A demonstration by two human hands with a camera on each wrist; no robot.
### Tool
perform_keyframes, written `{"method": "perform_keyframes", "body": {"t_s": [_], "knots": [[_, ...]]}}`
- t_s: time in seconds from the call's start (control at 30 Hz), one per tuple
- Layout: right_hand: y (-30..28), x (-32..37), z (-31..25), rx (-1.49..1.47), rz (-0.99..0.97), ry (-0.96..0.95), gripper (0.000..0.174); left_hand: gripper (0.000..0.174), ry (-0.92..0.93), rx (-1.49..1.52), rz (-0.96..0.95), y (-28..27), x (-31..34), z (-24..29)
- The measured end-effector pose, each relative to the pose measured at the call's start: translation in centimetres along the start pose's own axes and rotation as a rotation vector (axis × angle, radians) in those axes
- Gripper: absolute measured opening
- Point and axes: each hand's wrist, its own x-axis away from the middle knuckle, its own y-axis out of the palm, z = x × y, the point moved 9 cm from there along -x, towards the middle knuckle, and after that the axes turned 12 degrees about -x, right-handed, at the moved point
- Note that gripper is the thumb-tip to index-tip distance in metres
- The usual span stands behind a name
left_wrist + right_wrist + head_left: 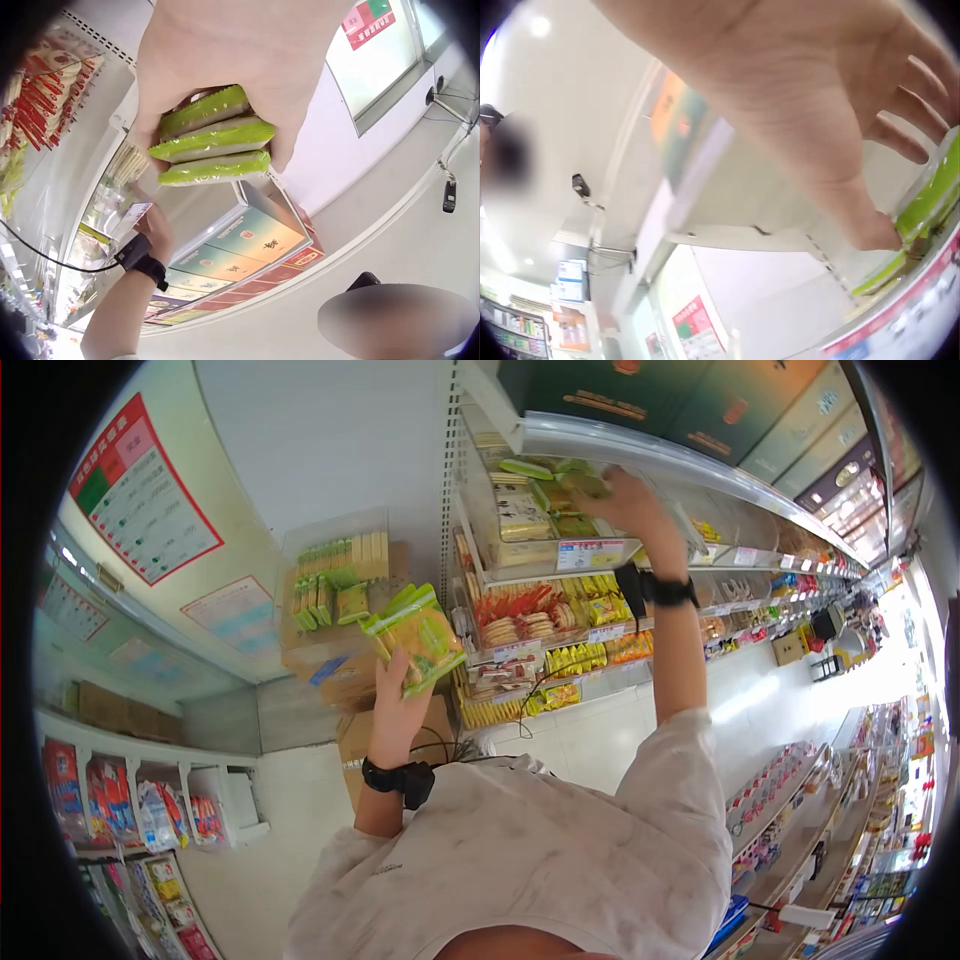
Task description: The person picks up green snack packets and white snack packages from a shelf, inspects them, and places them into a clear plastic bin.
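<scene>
My left hand (398, 695) grips several green-and-yellow snack packets (418, 642) in front of the shelf. In the left wrist view the green edges of these snack packets (217, 139) lie stacked between thumb and fingers. My right hand (640, 510) reaches into a clear bin on the upper shelf and holds a green snack packet (588, 485), blurred in the head view. In the right wrist view its thumb (866, 225) is at the green edge of that packet (930, 195), while the other fingers are spread. Other green packets (525, 468) lie in the bin.
A clear box of upright packets (345, 550) stands on cartons at the left. Below the bin, shelves hold red-and-white packs (515, 605) and yellow packs (575, 658). Gift boxes (650, 405) stand above. A black cable hangs near the lower shelves.
</scene>
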Motion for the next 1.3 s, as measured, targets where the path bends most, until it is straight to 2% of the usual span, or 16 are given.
{"method": "perform_keyframes", "body": {"t_s": [0.07,0.13,0.27,0.33,0.43,0.5,0.6,0.67,0.77,0.83,0.97,1.0,1.07,1.17,1.27,1.3], "knots": [[-2.3,5.9,-3.3,-0.176,0.138,-0.045,0.059,0.044,0.035,-0.027,0.029,-0.5,-0.4,0.2],[-3.1,11.2,-7.0,-0.313,0.257,-0.179,0.055,0.041,0.069,-0.007,0.068,-0.6,-0.8,0.7],[1.4,18.5,-13.7,-0.720,0.063,-0.231,0.059,0.044,0.101,-0.036,0.000,2.0,-1.3,1.8],[4.0,20.0,-16.7,-0.704,0.034,-0.393,0.062,0.048,0.109,-0.009,-0.023,2.8,-1.1,1.6],[8.1,20.2,-17.4,-0.772,-0.029,-0.383,0.065,0.055,0.270,-0.177,-0.114,3.6,-0.2,1.9],[9.0,20.3,-17.5,-0.741,-0.041,-0.410,0.069,0.055,0.151,-0.013,-0.064,1.2,-0.8,-0.2],[9.4,20.6,-18.4,-0.718,-0.097,-0.465,0.070,0.057,0.076,-0.083,0.070,-1.0,-0.1,-0.3],[8.9,20.9,-19.4,-0.685,-0.122,-0.508,0.070,0.060,0.029,-0.024,0.072,-1.8,0.1,-0.1],[7.1,18.9,-19.3,-0.926,-0.196,-0.546,0.065,0.068,0.063,0.078,-0.004,-0.5,-0.8,1.5],[4.2,16.6,-17.3,-0.893,-0.062,-0.476,0.054,0.068,0.123,0.211,-0.144,0.2,-1.1,2.8],[-0.8,9.4,-10.8,-0.693,0.173,-0.365,0.026,0.068,0.134,0.188,0.010,-2.5,-1.0,2.9],[-0.4,6.5,-8.1,-0.605,0.141,-0.354,0.030,0.066,0.145,0.181,0.003,-2.8,-1.0,2.9],[2.3,0.3,-1.8,-0.318,-0.050,-0.170,0.046,0.062,0.165,0.166,-0.010,-3.1,-0.8,3.0],[6.8,-6.0,4.0,-0.029,-0.296,0.022,0.064,0.061,0.152,0.138,0.038,-3.8,-0.8,2.6],[8.0,-5.5,4.8,-0.201,-0.473,0.339,0.076,0.061,0.132,0.143,-0.024,-3.2,-0.5,2.4],[8.6,-6.2,5.4,-0.257,-0.506,0.363,0.076,0.060,0.131,0.101,-0.019,-3.3,-0.5,2.3]]}}
